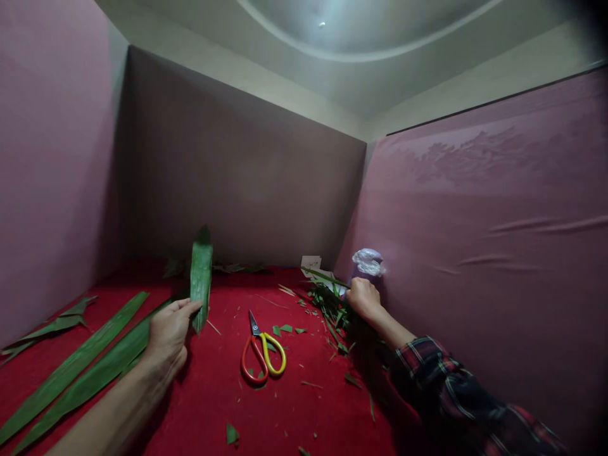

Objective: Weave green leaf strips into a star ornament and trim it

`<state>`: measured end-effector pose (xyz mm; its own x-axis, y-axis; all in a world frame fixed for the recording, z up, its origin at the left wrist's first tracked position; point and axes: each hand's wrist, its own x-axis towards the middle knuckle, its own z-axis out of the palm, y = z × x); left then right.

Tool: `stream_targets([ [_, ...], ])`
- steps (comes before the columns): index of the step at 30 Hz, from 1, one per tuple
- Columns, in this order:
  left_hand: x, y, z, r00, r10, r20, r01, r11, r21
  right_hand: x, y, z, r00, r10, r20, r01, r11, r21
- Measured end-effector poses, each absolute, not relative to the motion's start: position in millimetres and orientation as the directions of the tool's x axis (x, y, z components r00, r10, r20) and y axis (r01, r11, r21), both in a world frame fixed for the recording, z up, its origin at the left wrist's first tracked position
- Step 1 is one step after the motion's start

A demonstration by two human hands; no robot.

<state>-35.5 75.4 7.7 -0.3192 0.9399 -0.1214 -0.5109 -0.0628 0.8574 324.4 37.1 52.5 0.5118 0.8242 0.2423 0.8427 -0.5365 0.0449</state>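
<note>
My left hand [170, 332] holds a short green leaf piece [201, 275] upright by its lower end, above the red cloth. My right hand [363, 297], in a plaid sleeve, reaches to the far right and rests closed on a heap of green leaf trimmings [332, 307] beside a thin strip; what it grips is hard to make out. Between the two hands, scissors [261, 354] with one red and one yellow handle lie closed on the cloth.
Long green leaves [80, 373] lie at the left on the red cloth [285, 411]. More leaves [57, 323] rest by the left wall. A white card [311, 261] and a crumpled clear bag [368, 261] sit at the back right. Pink walls enclose three sides.
</note>
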Motion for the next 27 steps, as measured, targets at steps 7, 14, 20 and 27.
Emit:
stream_targets([
  [7,-35.0,74.2,9.0,-0.309,0.941,-0.137,-0.508,-0.041,0.86,314.1,30.7,45.1,0.479,0.877,0.042,0.852,-0.476,0.217],
  [14,-35.5,76.4,5.9,-0.318,0.941,-0.117,-0.481,-0.054,0.875,289.5,22.9,54.6,0.314,0.938,0.15,0.905,-0.343,0.25],
  [20,-36.5,79.4,0.8,-0.306,0.946,-0.105,-0.489,-0.062,0.87,242.2,17.3,39.2,-0.086,0.986,0.146,0.988,0.065,0.141],
  [27,-35.3,75.4,5.2,-0.313,0.943,-0.115,-0.482,-0.053,0.875,204.3,26.8,11.0,-0.43,0.898,0.097,0.903,0.427,0.056],
])
